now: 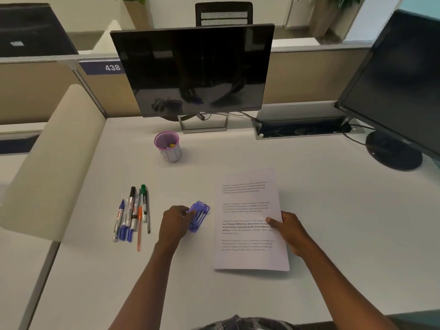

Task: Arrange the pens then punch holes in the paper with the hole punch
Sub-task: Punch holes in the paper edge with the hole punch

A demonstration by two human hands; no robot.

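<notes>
Several pens and markers (133,215) lie side by side on the white desk (333,222), left of centre. A blue-violet hole punch (198,219) rests on the desk just left of the paper. My left hand (175,223) grips the punch's left side. A printed sheet of paper (248,222) lies flat to the right of the punch. My right hand (289,231) holds the sheet's right edge, thumb on top of the text.
A purple-rimmed pen cup (168,146) stands behind the pens with something yellow inside. A dark monitor (192,70) sits at the back centre, and a second monitor (400,86) on the right. A cable tray (302,129) is open between them.
</notes>
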